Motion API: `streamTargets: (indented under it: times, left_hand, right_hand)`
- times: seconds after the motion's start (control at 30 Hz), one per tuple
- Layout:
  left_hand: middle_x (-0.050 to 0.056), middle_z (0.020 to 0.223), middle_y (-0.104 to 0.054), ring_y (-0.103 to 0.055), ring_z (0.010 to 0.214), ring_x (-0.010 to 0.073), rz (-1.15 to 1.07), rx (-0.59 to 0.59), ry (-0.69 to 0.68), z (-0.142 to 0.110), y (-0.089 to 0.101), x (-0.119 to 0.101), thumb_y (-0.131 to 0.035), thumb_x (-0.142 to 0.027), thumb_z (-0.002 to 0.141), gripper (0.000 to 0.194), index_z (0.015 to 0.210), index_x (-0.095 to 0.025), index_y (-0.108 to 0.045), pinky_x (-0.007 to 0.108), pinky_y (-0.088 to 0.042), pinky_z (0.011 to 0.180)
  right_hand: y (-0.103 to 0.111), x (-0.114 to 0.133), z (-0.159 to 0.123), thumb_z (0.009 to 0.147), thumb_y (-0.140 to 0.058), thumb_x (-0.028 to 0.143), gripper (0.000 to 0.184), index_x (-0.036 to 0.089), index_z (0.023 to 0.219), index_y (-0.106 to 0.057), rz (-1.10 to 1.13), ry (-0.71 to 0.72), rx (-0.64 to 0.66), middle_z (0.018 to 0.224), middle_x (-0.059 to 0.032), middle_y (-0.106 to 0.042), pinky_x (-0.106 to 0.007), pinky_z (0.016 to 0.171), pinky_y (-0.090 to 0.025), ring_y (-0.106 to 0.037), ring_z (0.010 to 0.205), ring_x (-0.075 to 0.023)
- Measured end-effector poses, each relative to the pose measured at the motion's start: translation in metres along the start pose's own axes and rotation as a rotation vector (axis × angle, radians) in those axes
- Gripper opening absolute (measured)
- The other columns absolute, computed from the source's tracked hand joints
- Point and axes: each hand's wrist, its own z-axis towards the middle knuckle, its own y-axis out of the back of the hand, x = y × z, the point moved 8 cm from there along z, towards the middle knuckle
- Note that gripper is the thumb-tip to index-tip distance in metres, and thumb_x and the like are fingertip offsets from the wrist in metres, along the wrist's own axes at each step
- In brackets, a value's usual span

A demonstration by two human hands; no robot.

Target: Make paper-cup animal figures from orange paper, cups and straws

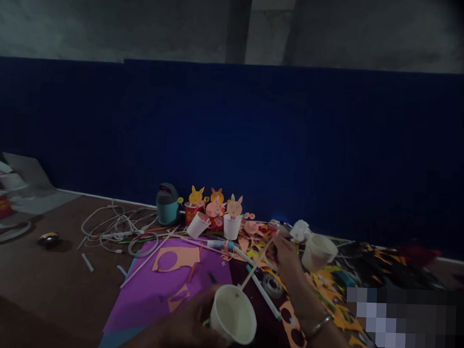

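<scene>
My left hand [196, 315] is wrapped round a white paper cup [234, 321], whose open mouth tilts toward me. In my right hand [284, 252] is a thin pale stick [256, 269], pinched near its upper end. The stick slants down to the cup's far rim; whether it touches the cup I cannot tell. Below my right hand lie a roll of clear tape [273, 285] and a white pen [266, 294]. A second white paper cup [319, 253] stands just right of my right hand.
Paper cups with rabbit faces [232, 226] stand at the back beside a teal and black container [167, 205]. Tangled white cables [119, 223] lie to the left. Purple paper [136, 302], a cut orange sheet [178, 258] and yellow scraps [330, 294] cover the table near a blue partition [233, 128].
</scene>
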Motion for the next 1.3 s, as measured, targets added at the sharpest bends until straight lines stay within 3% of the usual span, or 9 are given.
streamTargets:
  times: [0.13,0.2,0.3,0.4,0.5,0.6,0.73,0.87,1.3]
  left_hand:
    - [0.008,0.108,-0.062,-0.056,0.101,0.028,-0.148,-0.055,0.04,0.003,0.009,0.004,-0.079,-0.033,0.057,0.067,0.118,-0.022,-0.052,0.038,-0.043,0.085]
    - [0.008,0.109,-0.062,-0.056,0.101,0.028,-0.23,-0.091,0.045,0.006,0.013,-0.001,-0.08,-0.032,0.056,0.07,0.119,-0.022,-0.051,0.038,-0.042,0.085]
    - [0.008,0.111,-0.061,-0.053,0.105,0.0283,-0.326,-0.116,0.014,0.011,0.015,-0.01,-0.08,-0.029,0.054,0.074,0.122,-0.023,-0.05,0.036,-0.041,0.086]
    - [0.008,0.112,-0.06,-0.053,0.104,0.0274,-0.409,-0.114,-0.035,0.013,0.018,-0.011,-0.077,-0.023,0.057,0.072,0.124,-0.023,-0.049,0.034,-0.041,0.083]
    - [0.007,0.104,-0.063,-0.057,0.094,0.0233,-0.505,-0.164,-0.022,0.012,0.025,-0.001,-0.072,-0.021,0.063,0.059,0.12,-0.02,-0.053,0.031,-0.043,0.077]
    - [0.009,0.091,-0.066,-0.06,0.077,0.019,-0.641,-0.259,0.049,0.011,0.032,0.011,-0.062,-0.028,0.075,0.037,0.109,-0.013,-0.06,0.03,-0.045,0.071]
    - [0.015,0.091,-0.066,-0.063,0.076,0.0221,-0.797,-0.276,0.127,0.014,0.029,0.011,-0.044,-0.037,0.087,0.039,0.105,-0.006,-0.06,0.029,-0.045,0.063]
    - [0.013,0.086,-0.066,-0.062,0.063,0.0195,-0.849,-0.232,0.076,0.019,0.027,0.001,-0.04,-0.032,0.089,0.035,0.109,-0.009,-0.057,0.029,-0.046,0.056]
    - [0.01,0.081,-0.066,-0.062,0.064,0.0179,-0.811,-0.352,0.052,0.016,0.033,-0.002,-0.046,-0.021,0.085,0.022,0.096,-0.01,-0.061,0.029,-0.048,0.06]
  right_hand:
    - [0.028,0.034,-0.006,0.075,-0.055,0.05,0.033,0.019,0.068,-0.048,-0.012,0.143,-0.228,0.048,0.0083,-0.04,-0.019,0.04,-0.028,-0.037,0.042,-0.0069]
    - [0.026,0.049,-0.013,0.078,-0.052,0.05,0.032,0.019,0.07,-0.05,-0.042,0.187,-0.225,0.053,0.0062,-0.045,-0.019,0.042,-0.031,-0.042,0.047,-0.0087]
    - [-0.001,0.057,-0.023,0.081,-0.048,0.052,0.033,0.019,0.075,-0.051,-0.092,0.208,-0.015,0.061,0.0024,-0.053,-0.021,0.048,-0.038,-0.049,0.054,-0.0117]
    - [-0.037,0.045,-0.036,0.081,-0.049,0.052,0.034,0.019,0.074,-0.052,-0.13,0.141,0.282,0.051,0.0051,-0.047,-0.021,0.046,-0.035,-0.042,0.045,-0.01]
    - [-0.067,0.025,-0.054,0.074,-0.061,0.042,0.026,0.017,0.075,-0.058,-0.215,0.058,0.538,0.055,0.0046,-0.05,-0.02,0.048,-0.033,-0.042,0.049,-0.0094]
    - [-0.082,0.013,-0.07,0.071,-0.063,0.033,0.019,0.016,0.077,-0.06,-0.222,0.01,0.647,0.061,0.0031,-0.054,-0.021,0.051,-0.034,-0.045,0.055,-0.0103]
    - [-0.088,0.013,-0.079,0.07,-0.06,0.026,0.013,0.016,0.079,-0.059,-0.243,0.05,0.602,0.062,0.0027,-0.054,-0.022,0.053,-0.036,-0.047,0.056,-0.0114]
    - [-0.089,0.013,-0.081,0.07,-0.056,0.024,0.011,0.015,0.076,-0.06,-0.284,0.085,0.557,0.063,0.0019,-0.054,-0.022,0.054,-0.036,-0.046,0.057,-0.0114]
    - [-0.091,-0.005,-0.084,0.067,-0.062,0.034,0.022,0.016,0.058,-0.054,-0.169,-0.174,0.518,0.048,0.0045,-0.047,-0.021,0.044,-0.023,-0.034,0.044,-0.0068]
